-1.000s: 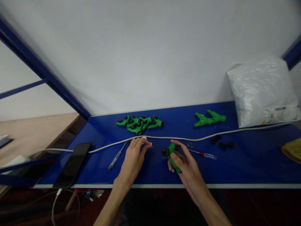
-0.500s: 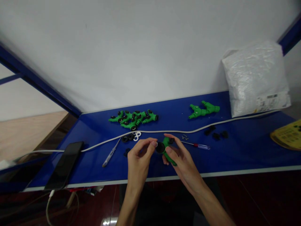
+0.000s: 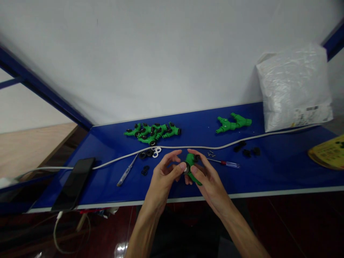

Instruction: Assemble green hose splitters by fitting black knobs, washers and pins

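My right hand (image 3: 208,175) is closed around a green Y-shaped hose splitter (image 3: 191,157), which it holds above the front of the table. The splitter's black collar (image 3: 188,171) faces left. My left hand (image 3: 166,172) has its thumb at the collar's mouth, on a white washer (image 3: 185,170) that shows only in part; its other fingers are curled, and the index finger stands apart from the thumb. Behind my left hand lie loose white washers (image 3: 158,149) and black rings (image 3: 142,154). Small black parts (image 3: 145,170) rest nearer to me.
Several green splitters with black fittings (image 3: 150,134) lie at the back; plain green ones (image 3: 233,123) are further right. A white cable (image 3: 199,147) crosses the blue table. Two screwdrivers (image 3: 126,173), screws (image 3: 211,154), black pieces (image 3: 247,153), a phone (image 3: 75,184), a white parcel (image 3: 295,89) and a yellow container (image 3: 328,152) surround my hands.
My left hand has moved right and carried the white washer from beside the black collar to its mouth. My right hand keeps its hold on the splitter. The view has shifted slightly.
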{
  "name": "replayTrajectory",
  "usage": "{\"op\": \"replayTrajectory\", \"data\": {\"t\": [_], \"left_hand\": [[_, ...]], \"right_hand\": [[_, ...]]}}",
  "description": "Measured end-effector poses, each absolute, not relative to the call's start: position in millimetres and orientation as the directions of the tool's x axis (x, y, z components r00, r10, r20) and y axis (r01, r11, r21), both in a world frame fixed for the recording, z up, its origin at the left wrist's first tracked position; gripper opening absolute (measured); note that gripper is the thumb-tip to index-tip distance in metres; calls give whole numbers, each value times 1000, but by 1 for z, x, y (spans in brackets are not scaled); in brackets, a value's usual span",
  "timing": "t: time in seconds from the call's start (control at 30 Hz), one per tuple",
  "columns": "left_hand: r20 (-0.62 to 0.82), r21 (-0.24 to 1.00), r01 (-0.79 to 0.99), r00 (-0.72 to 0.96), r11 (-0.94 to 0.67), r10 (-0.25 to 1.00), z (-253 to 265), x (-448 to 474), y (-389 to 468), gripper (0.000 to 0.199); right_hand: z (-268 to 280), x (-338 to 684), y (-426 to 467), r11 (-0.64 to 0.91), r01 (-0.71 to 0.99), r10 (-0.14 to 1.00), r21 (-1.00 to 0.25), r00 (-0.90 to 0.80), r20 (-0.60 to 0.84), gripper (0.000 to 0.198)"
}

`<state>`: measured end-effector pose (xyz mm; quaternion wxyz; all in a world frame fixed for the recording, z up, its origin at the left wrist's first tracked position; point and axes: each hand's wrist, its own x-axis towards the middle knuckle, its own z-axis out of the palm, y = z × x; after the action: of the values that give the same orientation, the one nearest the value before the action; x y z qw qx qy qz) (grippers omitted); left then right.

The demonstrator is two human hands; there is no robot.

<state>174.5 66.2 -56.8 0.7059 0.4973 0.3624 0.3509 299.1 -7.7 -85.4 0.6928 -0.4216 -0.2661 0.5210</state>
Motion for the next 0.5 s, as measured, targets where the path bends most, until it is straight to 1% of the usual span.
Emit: {"op": "replayTrajectory", "data": {"t": [0.1,0.17,0.37,0.5], "left_hand": [[-133,980,-58,523,191,842,-51,171,66,33],[-116,986,-43,536,164,836,-51,167,64,29],[-178,967,-62,531,248,828,-57,161,61,32],[-202,966,-35,516,255,832,-53,164,62,31]], "right_hand": [[-87,300,-9,98,-501,954,-860,294,-62,53],[-87,300,-9,92,-495,956,-864,287,-63,54],[-84,300,-11,74,-456,951,-887,300,-75,54],[-88,300,-12,80,-387,951,-919,305,-46,53]]}}
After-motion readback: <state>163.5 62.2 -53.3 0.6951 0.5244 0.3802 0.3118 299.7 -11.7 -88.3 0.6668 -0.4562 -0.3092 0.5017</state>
